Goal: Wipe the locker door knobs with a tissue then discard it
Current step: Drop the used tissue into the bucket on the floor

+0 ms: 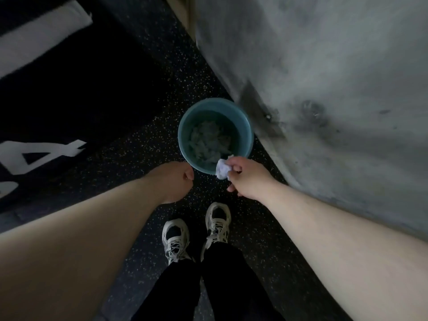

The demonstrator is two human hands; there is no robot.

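I look straight down at a round teal bin (185,126) on the dark speckled floor, with several crumpled white tissues inside it. My right hand (247,179) pinches a crumpled white tissue (222,169) just over the bin's near rim. My left hand (176,181) hangs beside the bin's near left edge with fingers loosely curled and nothing in it. No locker door or knob is in view.
A grey concrete wall (335,77) runs along the right, close behind the bin. A black mat with large white lettering (46,154) lies on the floor at the left. My feet in white sneakers (196,235) stand just short of the bin.
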